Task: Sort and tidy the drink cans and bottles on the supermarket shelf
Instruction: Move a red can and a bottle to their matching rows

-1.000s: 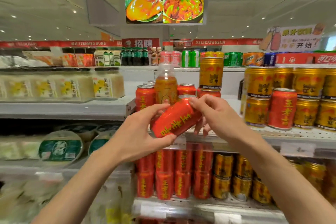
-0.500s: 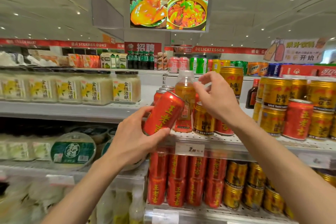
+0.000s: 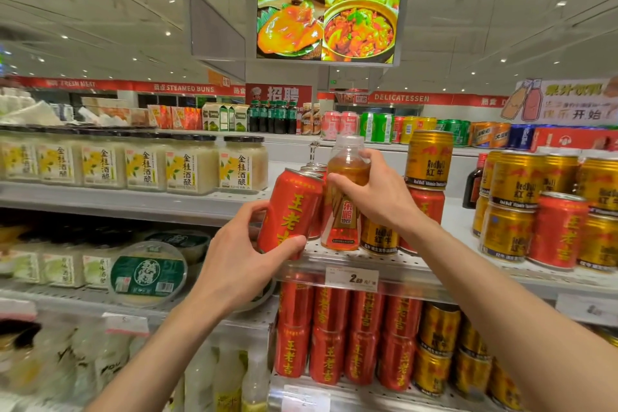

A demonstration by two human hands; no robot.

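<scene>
Shelf sorting: can and bottle in hand.
Left hand [image 3: 234, 264] grasps tilted red aluminium can [image 3: 289, 211]; right hand [image 3: 374, 191], just beside, grasps upright amber plastic bottle [image 3: 346, 197].

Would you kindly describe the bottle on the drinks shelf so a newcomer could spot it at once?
Look under the hanging food screen to the shelf of red and gold cans. The bottle stands near its left end, gripped by the right hand. It is the only clear plastic container there, amber inside, taller than the cans.
</scene>
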